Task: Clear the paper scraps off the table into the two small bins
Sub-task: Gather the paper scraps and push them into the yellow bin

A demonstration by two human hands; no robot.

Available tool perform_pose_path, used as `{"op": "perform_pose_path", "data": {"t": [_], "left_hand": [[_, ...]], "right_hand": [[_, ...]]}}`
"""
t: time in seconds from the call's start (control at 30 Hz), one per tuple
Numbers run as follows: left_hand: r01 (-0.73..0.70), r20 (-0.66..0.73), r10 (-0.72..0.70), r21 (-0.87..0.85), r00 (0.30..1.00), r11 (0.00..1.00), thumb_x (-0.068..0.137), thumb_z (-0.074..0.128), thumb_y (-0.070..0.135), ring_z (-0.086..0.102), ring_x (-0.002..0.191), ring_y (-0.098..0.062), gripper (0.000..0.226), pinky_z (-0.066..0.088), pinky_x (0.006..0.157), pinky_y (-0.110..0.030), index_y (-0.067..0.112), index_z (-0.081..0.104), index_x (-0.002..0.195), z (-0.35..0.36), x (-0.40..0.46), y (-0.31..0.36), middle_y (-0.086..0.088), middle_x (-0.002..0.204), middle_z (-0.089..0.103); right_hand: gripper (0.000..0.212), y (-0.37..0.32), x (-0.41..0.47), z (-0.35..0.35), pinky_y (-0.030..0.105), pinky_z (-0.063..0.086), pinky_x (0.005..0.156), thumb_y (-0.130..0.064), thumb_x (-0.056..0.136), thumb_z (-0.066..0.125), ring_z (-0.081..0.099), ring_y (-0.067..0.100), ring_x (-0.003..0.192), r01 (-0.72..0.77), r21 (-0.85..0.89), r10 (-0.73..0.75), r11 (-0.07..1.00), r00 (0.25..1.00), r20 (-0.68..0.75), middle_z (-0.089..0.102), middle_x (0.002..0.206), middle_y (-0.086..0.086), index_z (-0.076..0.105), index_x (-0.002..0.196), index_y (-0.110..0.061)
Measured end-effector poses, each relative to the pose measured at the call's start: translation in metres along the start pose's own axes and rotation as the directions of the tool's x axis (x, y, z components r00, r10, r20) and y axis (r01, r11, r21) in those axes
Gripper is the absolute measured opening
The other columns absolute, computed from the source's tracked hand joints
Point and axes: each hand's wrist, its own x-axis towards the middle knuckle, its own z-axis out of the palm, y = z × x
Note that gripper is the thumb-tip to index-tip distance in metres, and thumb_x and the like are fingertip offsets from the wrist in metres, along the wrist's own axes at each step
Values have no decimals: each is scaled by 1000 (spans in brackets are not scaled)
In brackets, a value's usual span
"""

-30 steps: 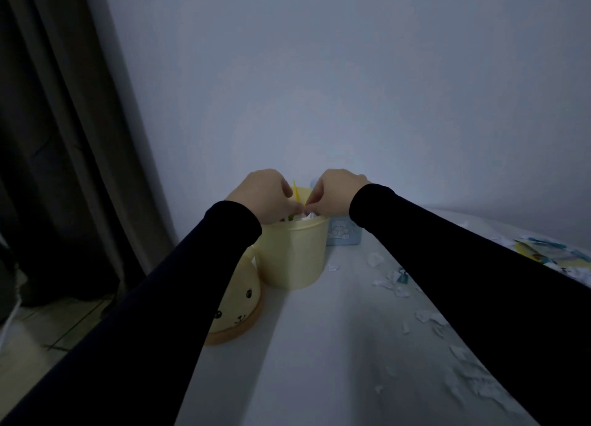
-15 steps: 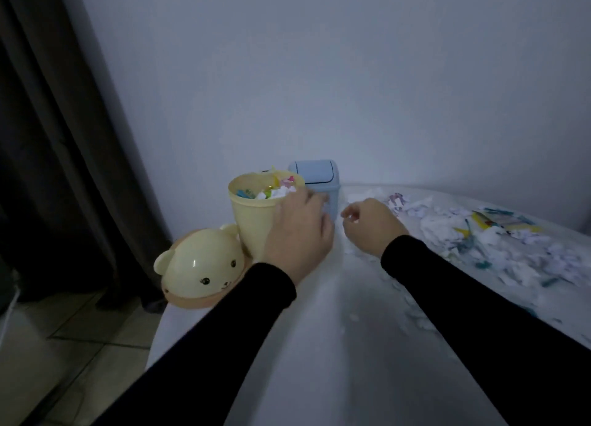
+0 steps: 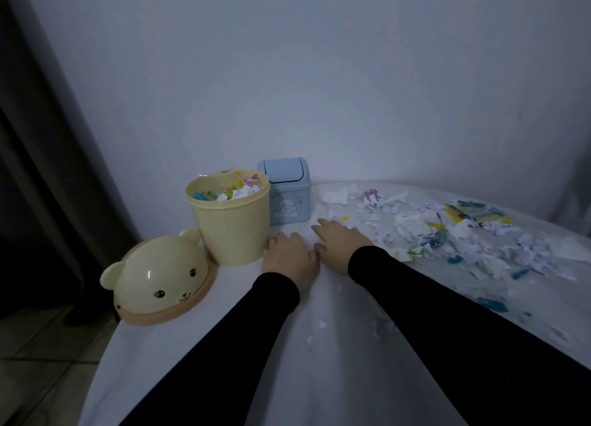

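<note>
A yellow bin [image 3: 231,225] stands open near the table's left edge, heaped with white and coloured scraps. Behind it to the right stands a small blue bin [image 3: 289,201] with its swing lid closed. My left hand [image 3: 289,257] lies on the white table [image 3: 224,355] just right of the yellow bin, fingers curved down, holding nothing that I can see. My right hand [image 3: 340,241] rests flat beside it, fingers stretched toward the blue bin. Paper scraps [image 3: 447,236] cover the table to the right of my hands.
The yellow bin's bear-face lid [image 3: 160,275] lies on the table's left edge, left of the bin. A grey wall rises right behind the bins. A dark curtain [image 3: 38,137] hangs at the left. Tiled floor shows below the table's left edge.
Both hands left the top of the yellow bin, came down and now lie on the table right of it. The view has tilted down and right, bringing the scrap pile into sight.
</note>
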Motion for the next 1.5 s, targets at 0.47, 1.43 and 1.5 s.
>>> {"op": "perform_pose_path", "data": {"t": [0.47, 1.43, 1.5], "left_hand": [[-46, 99, 46, 2, 994, 999, 88, 37, 59, 39, 123, -30, 60, 26, 105, -45, 12, 49, 124, -4, -99, 27, -11, 129, 40], [-486, -127, 471, -325, 873, 812, 85, 56, 11, 62, 95, -28, 23, 38, 83, -24, 12, 73, 101, 23, -90, 83, -11, 97, 70], [-493, -135, 476, -323, 869, 808, 83, 55, 9, 62, 94, -27, 26, 37, 82, -21, 14, 74, 99, 21, -90, 82, -11, 95, 70]], "right_hand": [[32, 17, -58, -8, 34, 44, 98, -28, 91, 50, 55, 26, 115, -58, 52, 61, 997, 996, -60, 57, 125, 6, 60, 120, -20], [49, 86, -149, 17, 43, 34, 102, -50, 85, 49, 37, 29, 130, -224, 128, 255, 966, 909, -331, 33, 149, 3, 50, 133, -36], [49, 88, -146, 19, 44, 30, 105, -53, 90, 44, 30, 27, 135, -209, 107, 230, 972, 937, -264, 25, 154, -2, 43, 137, -39]]}}
